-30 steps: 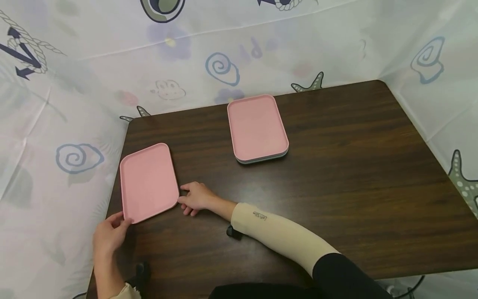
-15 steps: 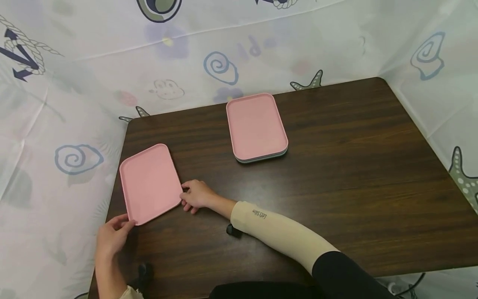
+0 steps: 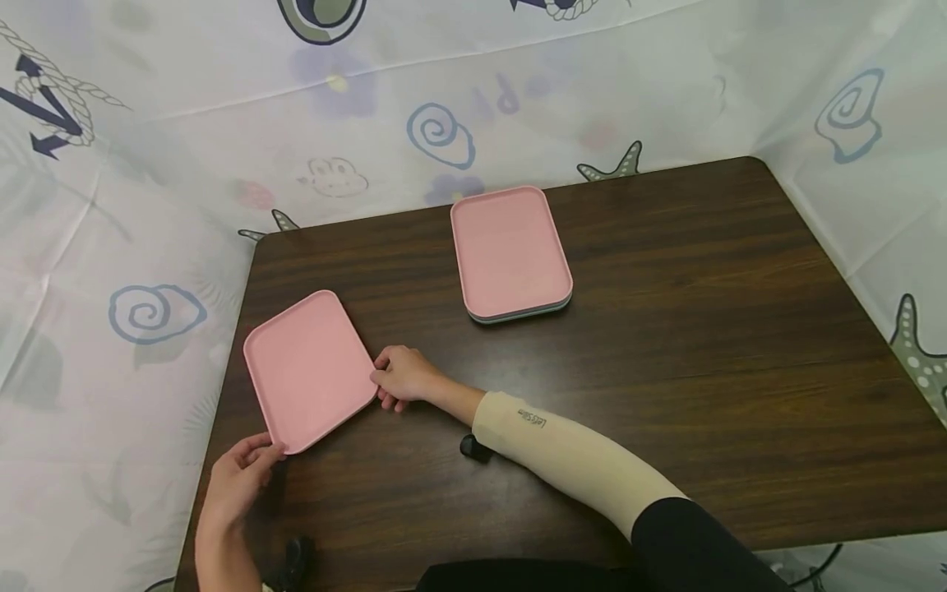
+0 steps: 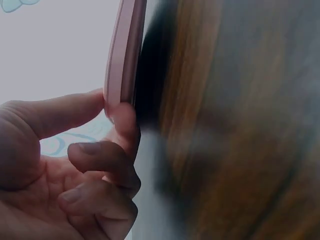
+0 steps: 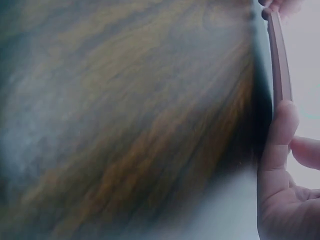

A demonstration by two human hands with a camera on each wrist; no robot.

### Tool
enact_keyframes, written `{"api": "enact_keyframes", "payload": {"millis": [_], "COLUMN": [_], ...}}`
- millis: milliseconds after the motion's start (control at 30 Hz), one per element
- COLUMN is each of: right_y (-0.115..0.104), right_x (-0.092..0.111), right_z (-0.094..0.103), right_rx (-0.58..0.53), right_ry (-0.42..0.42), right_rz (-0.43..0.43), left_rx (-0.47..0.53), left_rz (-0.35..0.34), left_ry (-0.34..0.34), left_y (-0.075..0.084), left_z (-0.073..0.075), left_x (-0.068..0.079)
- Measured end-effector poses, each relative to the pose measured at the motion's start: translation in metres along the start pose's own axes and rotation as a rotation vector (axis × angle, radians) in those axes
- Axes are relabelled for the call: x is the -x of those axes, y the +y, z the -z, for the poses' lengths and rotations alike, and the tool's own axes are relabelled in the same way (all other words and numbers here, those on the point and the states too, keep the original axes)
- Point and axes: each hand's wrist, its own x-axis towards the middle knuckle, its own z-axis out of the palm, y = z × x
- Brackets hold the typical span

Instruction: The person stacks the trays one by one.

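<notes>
A pink rectangular tray (image 3: 314, 374) with rounded corners lies turned at an angle over the left part of the table. My left hand (image 3: 240, 477) pinches its near left corner between thumb and forefinger; in the left wrist view the tray's edge (image 4: 124, 60) sits between them, the other fingers curled below. At the near right corner, my right hand (image 3: 405, 376) pinches the tray with thumb and forefinger. The right wrist view shows that rim (image 5: 281, 65) edge-on, a dark gap beside it above the table.
Another pink tray (image 3: 512, 251) lies on top of a grey one (image 3: 521, 313) near the table's back edge. The dark wood table (image 3: 688, 345) stretches to the right. A patterned white cloth (image 3: 244, 66) hangs behind and at both sides.
The held tray has shifted right and slightly nearer, turning a little, with both hands moving along. My right thumb and fingers have closed on its corner. The stacked trays have stayed put.
</notes>
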Motion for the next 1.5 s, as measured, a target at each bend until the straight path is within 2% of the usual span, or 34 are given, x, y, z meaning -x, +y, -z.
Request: {"api": "enact_keyframes", "payload": {"millis": [233,467,667,967,1133,1300,1500], "right_y": [-0.001,0.001,0.008,0.022,0.028,0.039,0.06], "right_x": [0.009,0.026,0.041,0.069,0.089,0.112,0.139], "right_z": [0.012,0.028,0.048,0.085,0.108,0.132,0.156], "right_rx": [-0.012,-0.034,-0.1,-0.119,-0.125,-0.155,-0.194], "right_ry": [-0.042,-0.066,-0.082,-0.074,-0.063,-0.064,-0.061], "right_rz": [-0.007,0.042,0.075,0.135,0.149,0.145,0.128], "left_rx": [0.209,0.318,0.325,0.324,0.301,0.319,0.303], "left_rz": [-0.02,-0.099,-0.146,-0.241,-0.289,-0.347,-0.346], "left_ry": [-0.037,-0.046,-0.091,-0.233,-0.305,-0.402,-0.467], "left_y": [-0.002,0.002,0.016,0.042,0.054,0.065,0.08], "left_z": [-0.008,-0.021,-0.033,-0.053,-0.071,-0.091,-0.115], "left_x": [0.014,0.032,0.04,0.042,0.041,0.039,0.04]}}
